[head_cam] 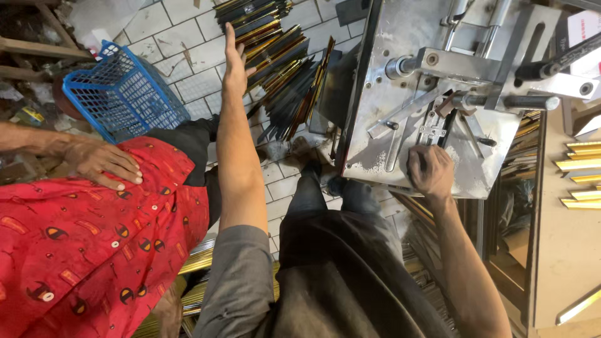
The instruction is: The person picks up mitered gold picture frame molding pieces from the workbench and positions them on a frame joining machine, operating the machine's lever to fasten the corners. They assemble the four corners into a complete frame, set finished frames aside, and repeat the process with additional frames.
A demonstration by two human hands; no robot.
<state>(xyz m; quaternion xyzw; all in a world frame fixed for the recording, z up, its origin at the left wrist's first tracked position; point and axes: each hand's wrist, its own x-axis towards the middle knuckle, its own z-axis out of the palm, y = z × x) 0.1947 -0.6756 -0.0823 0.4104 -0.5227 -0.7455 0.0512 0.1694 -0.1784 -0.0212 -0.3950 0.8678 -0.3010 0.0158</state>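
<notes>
Right hand (431, 170) rests knuckles-up on the grey steel bed of a cutting machine (400, 119), fingers curled down onto the plate beside a slotted guide; whether anything small lies under the palm cannot be told. Left hand (235, 62) is stretched out well away from it, fingers straight and together, palm flat and holding nothing, hovering over a heap of dark and gold moulding strips (282, 69) that fan out across the tiled floor (188, 62) next to the machine. More gold strips (579, 166) lie on the desk at the far right edge. Beside the left arm stands a second person in a red patterned shirt (94, 244), whose own hand (100, 163) lies flat on that shirt. Behind them a blue plastic basket (122, 94) sits on the floor.
</notes>
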